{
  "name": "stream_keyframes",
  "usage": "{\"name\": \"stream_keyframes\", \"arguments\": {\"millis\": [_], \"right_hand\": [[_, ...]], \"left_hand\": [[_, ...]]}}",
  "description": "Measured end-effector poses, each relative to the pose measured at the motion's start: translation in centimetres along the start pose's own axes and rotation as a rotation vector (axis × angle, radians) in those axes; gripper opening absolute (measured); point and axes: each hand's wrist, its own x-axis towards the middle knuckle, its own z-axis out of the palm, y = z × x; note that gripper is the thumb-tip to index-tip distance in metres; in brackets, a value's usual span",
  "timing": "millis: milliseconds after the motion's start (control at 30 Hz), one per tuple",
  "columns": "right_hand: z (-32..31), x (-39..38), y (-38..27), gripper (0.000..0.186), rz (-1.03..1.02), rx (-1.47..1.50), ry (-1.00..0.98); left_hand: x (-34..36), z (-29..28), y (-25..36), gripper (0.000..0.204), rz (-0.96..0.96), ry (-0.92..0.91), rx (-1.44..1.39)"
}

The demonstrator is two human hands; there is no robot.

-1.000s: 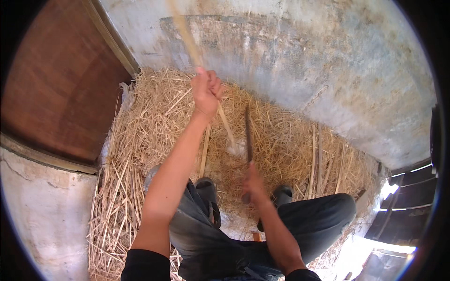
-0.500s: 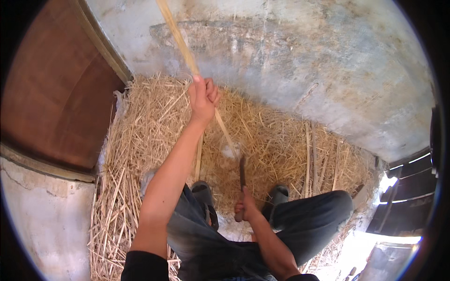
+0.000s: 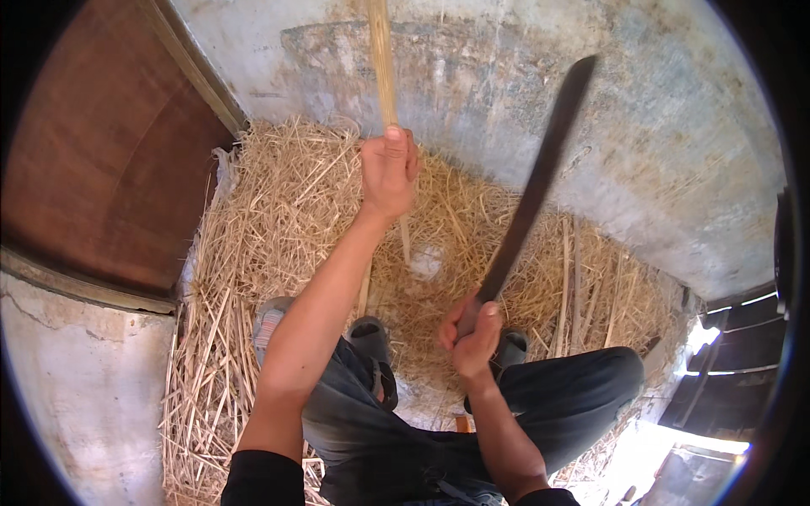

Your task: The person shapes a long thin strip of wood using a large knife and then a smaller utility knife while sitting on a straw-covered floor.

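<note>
My left hand is wrapped round a long, pale wooden stick, thumb uppermost. The stick stands nearly upright, and its thinner lower end reaches down toward a whitish patch among the straw. In my right hand is the handle of a machete. Its long dark blade points up and to the right, apart from the stick, with the tip in front of the wall. The handle is mostly hidden by my fingers.
Loose straw covers the floor between my sandalled feet and around them. A stained plaster wall rises ahead. At left is a brown door panel in a wooden frame. Several thin sticks lie on the straw at right.
My right hand has raised the machete from low by the stick's lower end to pointing up and right. My left hand has shifted slightly right, and the stick is more upright.
</note>
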Motion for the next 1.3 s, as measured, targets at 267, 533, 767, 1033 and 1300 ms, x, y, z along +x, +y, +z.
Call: {"name": "stream_keyframes", "arguments": {"millis": [267, 533, 767, 1033, 1300], "right_hand": [[0.9, -0.3, 3.8, 0.064, 0.983, 0.300, 0.102], [4.1, 6.2, -8.9, 0.067, 0.057, 0.484, 0.163], [1.1, -0.4, 5.1, 0.062, 0.663, 0.324, 0.266], [2.9, 3.3, -6.6, 0.061, 0.459, 0.294, 0.206], [-2.1, -1.4, 11.1, 0.059, 0.746, 0.096, 0.133]], "left_hand": [[1.1, -0.8, -1.0, 0.064, -0.043, 0.064, -0.065], [0.8, -1.6, -1.4, 0.062, -0.006, 0.122, -0.021], [1.3, -0.8, -3.1, 0.063, -0.043, 0.143, 0.121], [0.5, -1.1, -1.0, 0.061, -0.069, 0.024, -0.101], [1.8, -0.4, -1.7, 0.060, -0.025, 0.012, -0.106]]}}
